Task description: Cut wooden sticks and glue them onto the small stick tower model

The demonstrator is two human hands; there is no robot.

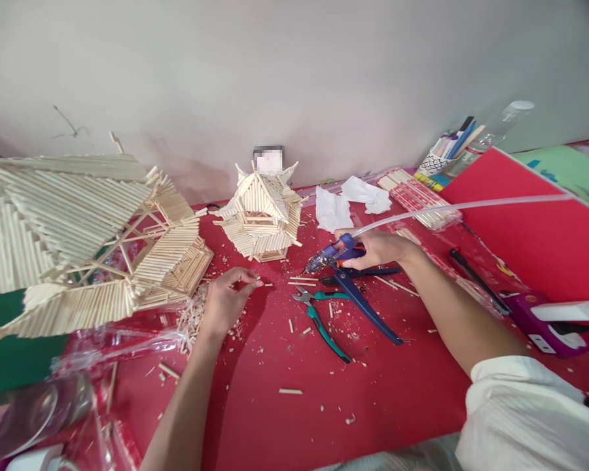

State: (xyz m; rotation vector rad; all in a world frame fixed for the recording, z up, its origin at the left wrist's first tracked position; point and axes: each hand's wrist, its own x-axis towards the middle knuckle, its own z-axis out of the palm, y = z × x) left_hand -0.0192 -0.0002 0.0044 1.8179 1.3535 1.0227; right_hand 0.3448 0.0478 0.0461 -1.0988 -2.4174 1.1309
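My left hand (228, 294) pinches a short piece of wooden stick (267, 284) between thumb and fingertips, low over the red table. My right hand (375, 247) is wrapped round a blue hot glue gun (341, 252), its nozzle angled down and left. A long translucent glue stick (451, 207) runs out of its back. Beyond both hands stands a small pagoda-like model (262, 219) built from wooden sticks. Green-handled cutting pliers (319, 320) lie below the glue gun. A second tool with dark handles (368, 272) is partly hidden under the gun.
A larger stick-built roof model (78, 216) fills the left side. Packs of sticks (419, 199), crumpled white tissue (332, 208), a pen cup (436, 162) and a purple box (535, 320) lie to the right. Cut stick bits scatter over the red tabletop (255, 418).
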